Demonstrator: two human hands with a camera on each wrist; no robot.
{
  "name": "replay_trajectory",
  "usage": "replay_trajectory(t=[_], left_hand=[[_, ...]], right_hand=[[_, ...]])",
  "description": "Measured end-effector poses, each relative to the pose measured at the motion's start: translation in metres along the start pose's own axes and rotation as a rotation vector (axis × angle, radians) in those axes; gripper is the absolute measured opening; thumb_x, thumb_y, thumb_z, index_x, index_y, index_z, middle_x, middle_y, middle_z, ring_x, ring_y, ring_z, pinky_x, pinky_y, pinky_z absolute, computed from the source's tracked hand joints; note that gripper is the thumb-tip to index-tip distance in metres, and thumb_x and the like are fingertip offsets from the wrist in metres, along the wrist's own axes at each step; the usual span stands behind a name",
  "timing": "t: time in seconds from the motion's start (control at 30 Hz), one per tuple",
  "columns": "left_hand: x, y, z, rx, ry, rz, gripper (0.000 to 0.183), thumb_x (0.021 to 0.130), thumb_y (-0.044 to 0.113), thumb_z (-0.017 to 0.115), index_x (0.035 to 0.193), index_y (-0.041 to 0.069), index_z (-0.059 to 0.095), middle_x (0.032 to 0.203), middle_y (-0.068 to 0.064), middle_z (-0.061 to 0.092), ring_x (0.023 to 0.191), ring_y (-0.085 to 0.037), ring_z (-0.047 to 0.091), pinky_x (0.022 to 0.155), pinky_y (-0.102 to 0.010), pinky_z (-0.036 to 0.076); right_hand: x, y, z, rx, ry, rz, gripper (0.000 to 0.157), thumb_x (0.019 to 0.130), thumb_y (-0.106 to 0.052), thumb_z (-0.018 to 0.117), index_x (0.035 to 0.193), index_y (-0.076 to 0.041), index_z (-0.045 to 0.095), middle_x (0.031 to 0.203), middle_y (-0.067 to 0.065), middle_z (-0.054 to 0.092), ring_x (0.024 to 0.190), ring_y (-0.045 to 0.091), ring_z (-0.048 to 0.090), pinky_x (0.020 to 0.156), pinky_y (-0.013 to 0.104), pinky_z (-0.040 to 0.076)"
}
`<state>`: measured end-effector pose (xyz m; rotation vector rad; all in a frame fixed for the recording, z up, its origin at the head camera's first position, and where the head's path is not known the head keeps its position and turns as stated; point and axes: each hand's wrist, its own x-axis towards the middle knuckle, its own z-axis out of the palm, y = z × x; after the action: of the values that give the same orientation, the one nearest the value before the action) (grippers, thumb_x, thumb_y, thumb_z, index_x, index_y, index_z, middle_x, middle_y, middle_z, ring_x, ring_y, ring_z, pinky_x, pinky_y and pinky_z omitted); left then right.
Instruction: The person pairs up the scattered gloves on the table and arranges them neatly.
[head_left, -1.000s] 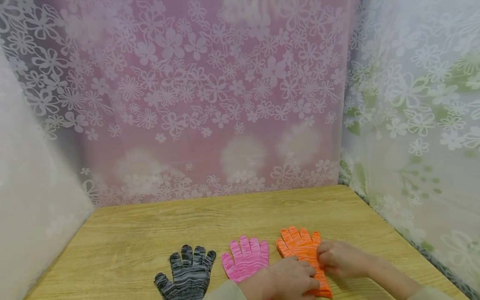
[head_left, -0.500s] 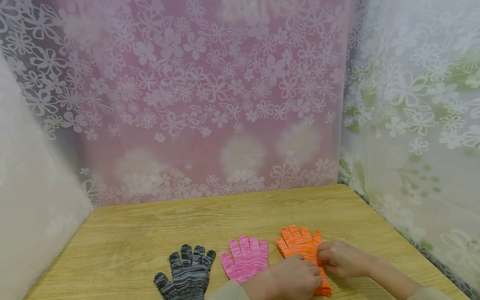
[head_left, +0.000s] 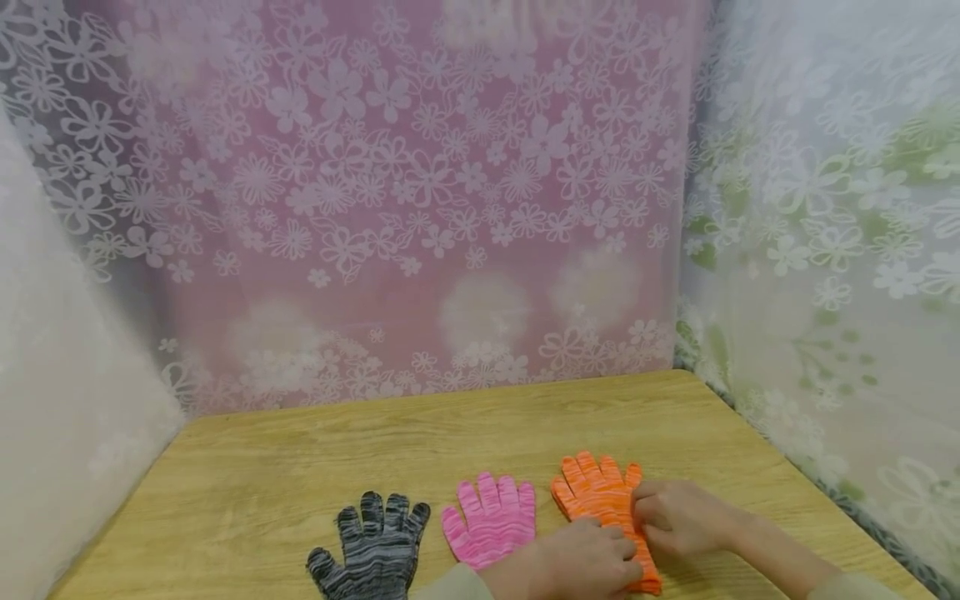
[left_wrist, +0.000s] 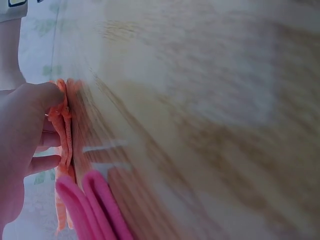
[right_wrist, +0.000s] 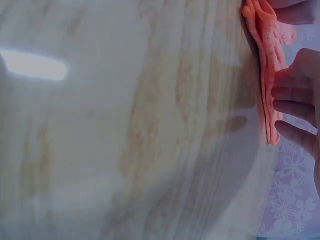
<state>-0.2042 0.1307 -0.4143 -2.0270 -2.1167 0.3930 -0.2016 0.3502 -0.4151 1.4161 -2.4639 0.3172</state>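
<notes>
An orange knitted glove point(head_left: 600, 496) lies flat on the table, fingers pointing away from me; in both wrist views it looks like stacked layers seen edge-on. My left hand point(head_left: 581, 557) rests over its lower part, fingertips touching the fabric near the cuff. Along the glove's right edge, my right hand point(head_left: 682, 517) touches it, and the right wrist view shows its fingers point(right_wrist: 295, 135) reaching fairly straight to the fabric. To the left lies a pink knitted glove point(head_left: 491, 521), its lower end hidden by my left forearm.
A grey-and-black knitted glove point(head_left: 378, 546) lies left of the pink one, its lower end cut off by the frame. The wood-grain table point(head_left: 420, 433) extends back to a pink floral curtain point(head_left: 420, 250). White floral sheets point(head_left: 825, 250) hang at both sides.
My left hand has shifted slightly around the orange glove's cuff, and the right hand has moved only a little at its edge. The gloves lie practically where they were.
</notes>
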Motion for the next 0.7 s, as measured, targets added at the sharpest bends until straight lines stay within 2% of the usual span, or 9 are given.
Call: replay_trajectory(t=[0.17,0.3,0.53,0.7], left_hand=[[-0.003,-0.001,0.002,0.055,-0.019,0.038,0.032,0.097,0.047,0.033,0.112,0.030,0.056,0.103,0.016,0.053,0.087,0.001,0.046,0.065,-0.012,0.036],[-0.005,-0.001,0.004,0.096,-0.008,0.056,0.033,0.098,0.046,0.032,0.113,0.029,0.055,0.105,0.015,0.053,0.090,0.000,0.046,0.069,-0.012,0.038],[-0.006,-0.002,0.003,0.116,-0.012,0.058,0.033,0.098,0.046,0.030,0.116,0.030,0.054,0.106,0.017,0.052,0.092,0.000,0.046,0.072,-0.013,0.038],[-0.007,-0.004,0.002,0.082,-0.029,0.069,0.032,0.097,0.046,0.033,0.118,0.030,0.053,0.109,0.016,0.052,0.095,0.000,0.047,0.075,-0.013,0.038]], right_hand=[[0.006,0.010,-0.005,-0.031,0.027,0.173,0.015,0.080,-0.005,0.068,0.082,-0.019,0.064,0.082,-0.011,0.054,0.068,-0.002,0.048,0.055,0.016,0.040],[0.017,0.020,-0.010,-0.026,-0.003,0.282,0.012,0.081,-0.005,0.067,0.084,-0.016,0.066,0.084,-0.007,0.056,0.069,0.003,0.052,0.054,0.020,0.043],[0.038,0.034,-0.008,-0.070,-0.075,0.357,0.010,0.082,-0.005,0.066,0.087,-0.013,0.068,0.085,-0.005,0.058,0.073,0.010,0.057,0.060,0.025,0.046],[0.046,0.040,0.000,-0.112,-0.114,0.423,0.010,0.082,-0.005,0.065,0.090,-0.011,0.067,0.087,-0.002,0.060,0.077,0.015,0.059,0.063,0.028,0.048]])
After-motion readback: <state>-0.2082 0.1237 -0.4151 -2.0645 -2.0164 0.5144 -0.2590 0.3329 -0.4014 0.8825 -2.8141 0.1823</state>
